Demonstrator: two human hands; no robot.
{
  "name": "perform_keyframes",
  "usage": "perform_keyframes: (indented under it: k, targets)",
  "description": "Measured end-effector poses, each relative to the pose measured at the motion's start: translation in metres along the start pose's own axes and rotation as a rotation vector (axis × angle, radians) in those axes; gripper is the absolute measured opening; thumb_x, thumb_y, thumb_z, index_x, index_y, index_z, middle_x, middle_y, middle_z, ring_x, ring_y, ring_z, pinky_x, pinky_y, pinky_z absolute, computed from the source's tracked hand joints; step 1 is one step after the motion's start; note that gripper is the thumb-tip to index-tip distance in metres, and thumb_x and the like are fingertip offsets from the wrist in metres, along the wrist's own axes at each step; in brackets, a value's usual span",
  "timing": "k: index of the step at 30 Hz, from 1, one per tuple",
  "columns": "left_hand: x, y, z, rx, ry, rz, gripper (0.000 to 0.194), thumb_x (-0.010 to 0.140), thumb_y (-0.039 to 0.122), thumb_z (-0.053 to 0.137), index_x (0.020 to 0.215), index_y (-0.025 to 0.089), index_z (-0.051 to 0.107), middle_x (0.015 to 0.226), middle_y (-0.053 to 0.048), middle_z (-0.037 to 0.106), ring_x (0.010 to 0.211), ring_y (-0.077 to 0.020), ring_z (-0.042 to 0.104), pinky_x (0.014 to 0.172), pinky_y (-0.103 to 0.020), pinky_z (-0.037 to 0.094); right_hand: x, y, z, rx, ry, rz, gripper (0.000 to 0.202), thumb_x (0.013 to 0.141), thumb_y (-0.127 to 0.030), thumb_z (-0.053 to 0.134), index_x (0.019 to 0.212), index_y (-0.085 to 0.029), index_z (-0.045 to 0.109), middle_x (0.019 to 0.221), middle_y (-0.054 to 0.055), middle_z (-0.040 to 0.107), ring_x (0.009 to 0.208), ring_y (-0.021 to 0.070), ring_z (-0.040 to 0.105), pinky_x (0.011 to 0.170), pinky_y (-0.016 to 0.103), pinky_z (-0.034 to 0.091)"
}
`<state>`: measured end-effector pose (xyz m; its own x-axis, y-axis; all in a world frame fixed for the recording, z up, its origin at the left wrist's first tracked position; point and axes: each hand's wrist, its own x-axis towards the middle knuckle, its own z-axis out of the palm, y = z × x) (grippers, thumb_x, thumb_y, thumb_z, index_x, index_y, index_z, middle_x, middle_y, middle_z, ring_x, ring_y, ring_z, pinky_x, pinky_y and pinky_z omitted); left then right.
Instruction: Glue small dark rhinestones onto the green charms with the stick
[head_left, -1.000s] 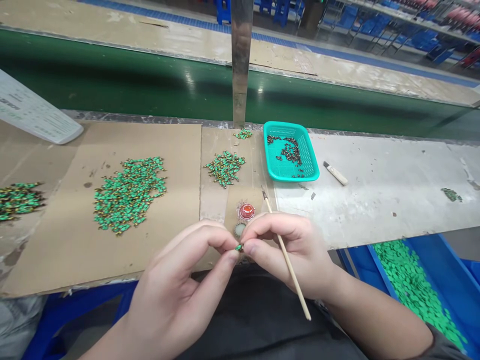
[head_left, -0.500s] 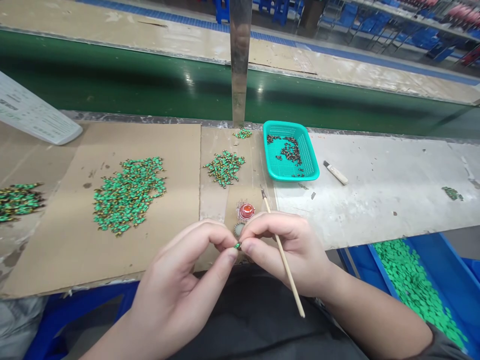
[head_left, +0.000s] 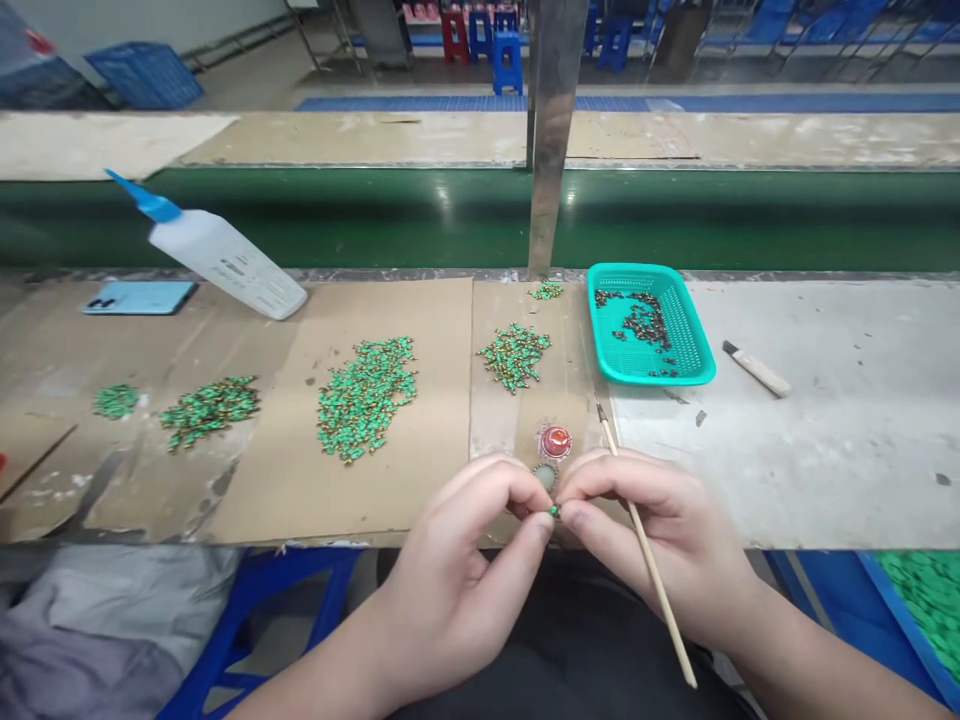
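Note:
A small green piece (head_left: 554, 510) is pinched between the fingertips of both hands near the table's front edge. My left hand (head_left: 480, 560) grips it from the left with thumb and forefinger. From the right, my right hand (head_left: 660, 530) touches it with its fingertips and also holds a thin wooden brush (head_left: 654, 570), whose dark tip points away from me. Just beyond the fingertips are a grey round cap (head_left: 545, 476) and a small dish of red liquid (head_left: 556, 441). Piles of green and gold pieces (head_left: 366, 398) (head_left: 514, 356) lie on the cardboard.
A turquoise basket (head_left: 651, 372) holds dark bits. Right of it lies a flat brush (head_left: 756, 369). At the left are a white bottle (head_left: 229, 262), a phone (head_left: 139, 297) and more green piles (head_left: 210, 411). A metal post (head_left: 553, 150) rises behind the table.
The view has swung left and levelled, bringing the whole bottle and the phone into sight. Both hands keep their pinch at the small green piece, and the brush stays in my right hand.

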<state>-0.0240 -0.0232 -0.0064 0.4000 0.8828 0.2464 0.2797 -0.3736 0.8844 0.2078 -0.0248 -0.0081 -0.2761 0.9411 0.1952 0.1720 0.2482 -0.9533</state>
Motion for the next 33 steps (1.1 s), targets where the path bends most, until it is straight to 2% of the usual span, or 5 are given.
perform_keyframes:
  k: [11,18,23,30,33]
  targets:
    - [0.013,0.000,0.002,0.066,-0.028,0.008,0.018,0.112,0.014,0.065,0.100,0.027,0.070,0.089,0.003,0.076,0.078,-0.0169,0.073,0.072,-0.029,0.059,0.003,0.006,-0.005,-0.071,0.051,-0.001,0.020,0.111,-0.027,0.080,0.092,-0.027,0.084,0.078,-0.001,0.083,0.067,0.0185,0.078,0.064,0.027,0.063]
    - [0.100,-0.066,-0.021,0.353,0.078,-0.111,0.015,0.111,0.017,0.077,0.097,0.022,0.078,0.108,-0.007,0.082,0.108,-0.0265,0.079,0.104,-0.047,0.066,-0.001,0.029,-0.021,0.083,0.319,0.026,0.042,0.126,-0.058,0.065,0.110,-0.029,0.091,0.087,0.006,0.088,0.081,0.0248,0.084,0.078,0.036,0.071]
    - [0.147,-0.103,-0.044,0.485,0.051,-0.268,0.027,0.115,0.041,0.086,0.133,0.020,0.083,0.134,-0.010,0.086,0.112,-0.0280,0.085,0.099,-0.050,0.074,0.001,0.043,-0.031,0.176,0.348,-0.041,0.056,0.125,-0.071,0.057,0.115,-0.029,0.094,0.083,0.007,0.075,0.080,0.0257,0.072,0.076,0.040,0.065]
    - [0.092,-0.095,-0.130,0.647,0.062,-0.431,0.026,0.116,0.044,0.084,0.119,0.019,0.083,0.113,-0.006,0.085,0.095,-0.0243,0.082,0.091,-0.046,0.072,-0.018,0.065,-0.043,0.232,0.390,0.126,0.035,0.111,-0.063,0.087,0.102,-0.030,0.093,0.084,0.007,0.078,0.079,0.0246,0.074,0.070,0.035,0.066]
    - [0.057,-0.096,-0.140,0.703,0.034,-0.465,0.025,0.112,0.043,0.088,0.106,0.020,0.083,0.108,-0.004,0.084,0.095,-0.0244,0.080,0.093,-0.046,0.069,-0.032,0.077,-0.045,0.197,0.389,0.211,0.031,0.104,-0.060,0.097,0.104,-0.029,0.093,0.086,0.007,0.081,0.080,0.0260,0.078,0.072,0.036,0.070]
